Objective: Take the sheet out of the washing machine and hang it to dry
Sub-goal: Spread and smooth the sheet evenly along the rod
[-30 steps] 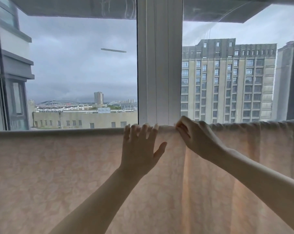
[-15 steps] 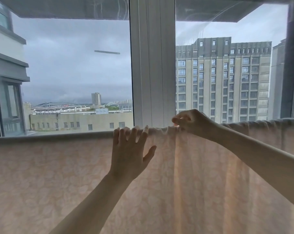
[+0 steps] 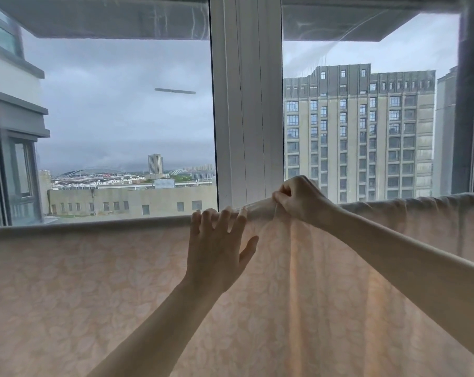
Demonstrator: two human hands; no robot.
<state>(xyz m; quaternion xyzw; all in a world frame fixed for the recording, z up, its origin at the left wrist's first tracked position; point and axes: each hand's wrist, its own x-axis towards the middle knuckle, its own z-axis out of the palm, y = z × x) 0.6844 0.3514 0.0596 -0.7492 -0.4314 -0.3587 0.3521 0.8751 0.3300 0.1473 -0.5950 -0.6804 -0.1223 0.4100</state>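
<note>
The left hand [image 3: 217, 248] lies flat against the sheet [image 3: 94, 289], fingers straight and spread, tips at its top fold. The right hand [image 3: 298, 200] is curled, pinching that fold just beside the left. One sheet, pale with a leaf pattern, hangs across the view in front of the window [image 3: 246, 104]. Whatever carries it is hidden under the fold; its lower edge is cut off.

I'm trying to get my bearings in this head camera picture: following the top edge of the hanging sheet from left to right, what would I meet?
Smooth stretch of sheet → left hand, fingers straight on the edge → right hand, pinching the fabric → gathered, creased stretch of sheet.
</note>
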